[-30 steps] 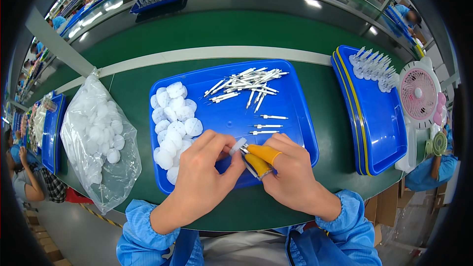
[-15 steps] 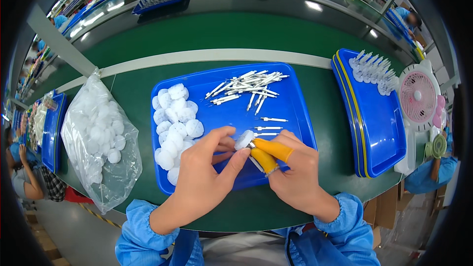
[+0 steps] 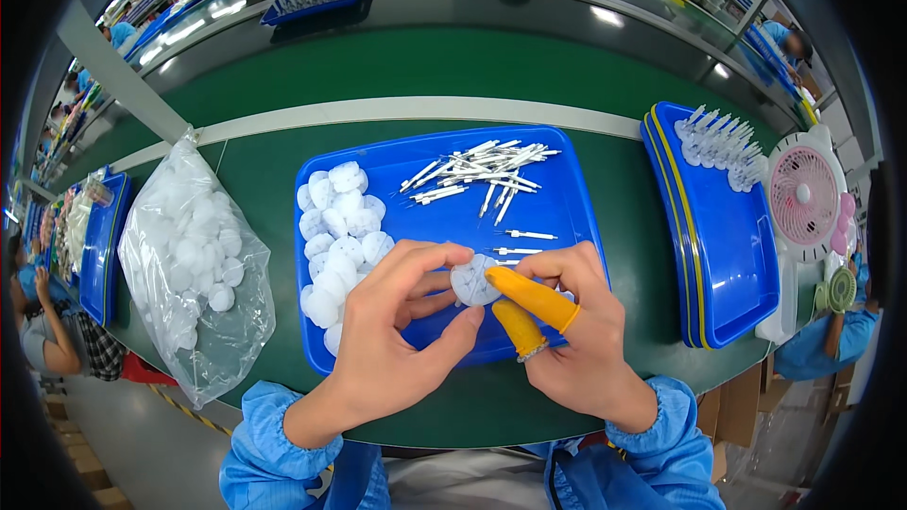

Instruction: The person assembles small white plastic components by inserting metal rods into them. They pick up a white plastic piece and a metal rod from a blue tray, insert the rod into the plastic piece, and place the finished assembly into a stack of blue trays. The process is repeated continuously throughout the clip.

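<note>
Over the front of a blue tray (image 3: pixel 444 351), my left hand (image 3: pixel 397 316) closes its fingertips on a white translucent round disc (image 3: pixel 474 280), turned flat side up. My right hand (image 3: pixel 572 321) wears yellow finger covers on thumb and index finger. Its index fingertip presses the disc's right edge, and the thumb sits just below; its other fingers curl in. Loose white discs (image 3: pixel 333 217) are heaped along the tray's left side. Thin white sticks with wire ends (image 3: pixel 482 170) lie piled at its back, and several more (image 3: pixel 529 235) lie in a row beyond my right hand.
A clear plastic bag of white discs (image 3: pixel 194 264) lies at left. At right are stacked blue trays (image 3: pixel 723 274), the top one bearing disc-and-stick pieces (image 3: pixel 723 146), and a pink and white fan (image 3: pixel 803 191). Across the back runs a pale rail (image 3: pixel 416 110); other people work farther off.
The disc has turned from tilted to face-up between my hands. My right thumb and index finger have spread a little, and the white stick seen under them is no longer visible.
</note>
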`<state>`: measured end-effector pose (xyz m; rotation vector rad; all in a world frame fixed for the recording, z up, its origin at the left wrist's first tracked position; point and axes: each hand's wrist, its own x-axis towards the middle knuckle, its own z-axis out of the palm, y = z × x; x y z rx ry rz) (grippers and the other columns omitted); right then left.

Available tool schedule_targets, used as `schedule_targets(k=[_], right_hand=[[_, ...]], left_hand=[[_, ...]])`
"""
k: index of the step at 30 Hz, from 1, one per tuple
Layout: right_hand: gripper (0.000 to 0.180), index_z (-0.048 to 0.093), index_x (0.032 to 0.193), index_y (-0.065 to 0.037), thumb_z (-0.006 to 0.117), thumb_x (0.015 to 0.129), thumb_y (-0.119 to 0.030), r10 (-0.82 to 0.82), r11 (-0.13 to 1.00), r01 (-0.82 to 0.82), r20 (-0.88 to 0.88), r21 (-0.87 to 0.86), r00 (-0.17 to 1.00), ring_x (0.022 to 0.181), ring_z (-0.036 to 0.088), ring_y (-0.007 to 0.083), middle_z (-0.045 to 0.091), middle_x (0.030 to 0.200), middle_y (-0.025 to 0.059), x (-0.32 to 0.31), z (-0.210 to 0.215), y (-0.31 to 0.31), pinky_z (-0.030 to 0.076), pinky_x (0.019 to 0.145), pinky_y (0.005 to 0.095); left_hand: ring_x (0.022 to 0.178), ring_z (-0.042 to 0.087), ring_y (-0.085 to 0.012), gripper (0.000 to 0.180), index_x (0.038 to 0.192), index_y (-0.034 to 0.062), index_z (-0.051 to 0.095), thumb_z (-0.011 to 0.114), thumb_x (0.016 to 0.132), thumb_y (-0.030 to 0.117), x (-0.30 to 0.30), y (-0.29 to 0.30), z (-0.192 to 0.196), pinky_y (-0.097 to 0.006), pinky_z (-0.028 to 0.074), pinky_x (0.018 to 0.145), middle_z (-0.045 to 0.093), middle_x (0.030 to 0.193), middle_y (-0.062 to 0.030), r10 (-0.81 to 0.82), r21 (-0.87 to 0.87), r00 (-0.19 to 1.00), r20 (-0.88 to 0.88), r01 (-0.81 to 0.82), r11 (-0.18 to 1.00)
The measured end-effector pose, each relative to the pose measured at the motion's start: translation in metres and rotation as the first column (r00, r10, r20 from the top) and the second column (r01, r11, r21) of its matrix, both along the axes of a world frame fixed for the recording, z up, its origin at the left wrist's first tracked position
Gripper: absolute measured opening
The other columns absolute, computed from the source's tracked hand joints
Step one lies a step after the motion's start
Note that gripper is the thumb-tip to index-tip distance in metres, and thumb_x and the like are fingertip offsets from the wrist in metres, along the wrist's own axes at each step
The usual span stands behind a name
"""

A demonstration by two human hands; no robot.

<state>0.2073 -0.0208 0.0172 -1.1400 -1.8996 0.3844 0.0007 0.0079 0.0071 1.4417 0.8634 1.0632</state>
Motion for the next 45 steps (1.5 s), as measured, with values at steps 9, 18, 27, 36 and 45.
schedule_targets(k=[9, 18, 27, 36, 45], right_hand=[[0.051, 0.080, 0.109, 0.002, 0.072, 0.060, 0.010, 0.010, 1.000, -0.010, 0.046, -0.008, 0.999, 0.093, 0.057, 0.0285, 0.066, 0.115, 0.0117, 0.0035, 0.0027, -0.0047, 0.052, 0.068, 0.0338], [0.054, 0.081, 0.106, 0.003, 0.069, 0.054, 0.009, 0.065, 0.998, -0.064, 0.034, -0.017, 0.997, 0.092, 0.055, 0.0293, 0.066, 0.114, 0.0122, 0.0043, 0.0031, -0.0057, 0.047, 0.068, 0.0356], [0.055, 0.081, 0.107, 0.003, 0.068, 0.053, 0.009, 0.023, 0.999, -0.024, 0.034, 0.029, 0.999, 0.091, 0.054, 0.0300, 0.067, 0.114, 0.0128, 0.0064, -0.0009, -0.0029, 0.046, 0.068, 0.0363], [0.054, 0.080, 0.109, 0.002, 0.069, 0.057, 0.011, -0.011, 1.000, 0.010, 0.083, 0.005, 0.996, 0.093, 0.054, 0.0304, 0.064, 0.116, 0.0123, 0.0076, -0.0013, 0.0002, 0.047, 0.068, 0.0357], [0.055, 0.081, 0.108, 0.002, 0.067, 0.055, 0.010, -0.016, 1.000, 0.015, 0.070, 0.015, 0.997, 0.091, 0.054, 0.0295, 0.066, 0.113, 0.0119, 0.0075, 0.0015, -0.0028, 0.047, 0.067, 0.0352]], left_hand=[[0.123, 0.071, -0.0271, 0.048, 0.133, 0.0003, 0.064, 0.076, 0.087, -0.010, -0.0008, 0.0005, -0.0048, -0.040, 0.062, 0.104, 0.061, 0.128, -0.0114, 0.034, 0.051, 0.999, -0.017, -0.033, 0.998], [0.123, 0.071, -0.0274, 0.050, 0.134, 0.0016, 0.063, 0.075, 0.087, -0.009, 0.0016, 0.0000, -0.0035, -0.040, 0.064, 0.101, 0.062, 0.126, -0.0116, 0.033, 0.060, 0.998, -0.049, -0.030, 0.998], [0.122, 0.072, -0.0280, 0.054, 0.136, 0.0024, 0.062, 0.076, 0.085, -0.009, 0.0015, -0.0006, -0.0013, -0.041, 0.064, 0.100, 0.063, 0.125, -0.0126, 0.041, 0.043, 0.996, -0.075, -0.038, 0.998], [0.120, 0.072, -0.0274, 0.058, 0.139, 0.0025, 0.061, 0.077, 0.084, -0.007, 0.0020, -0.0029, -0.0012, -0.041, 0.064, 0.099, 0.064, 0.125, -0.0138, 0.007, 0.095, 0.991, -0.135, 0.006, 0.995], [0.116, 0.073, -0.0272, 0.060, 0.140, 0.0042, 0.061, 0.078, 0.083, -0.006, 0.0018, -0.0021, -0.0015, -0.042, 0.065, 0.095, 0.066, 0.121, -0.0134, 0.049, 0.092, 0.990, -0.134, -0.037, 0.995]])
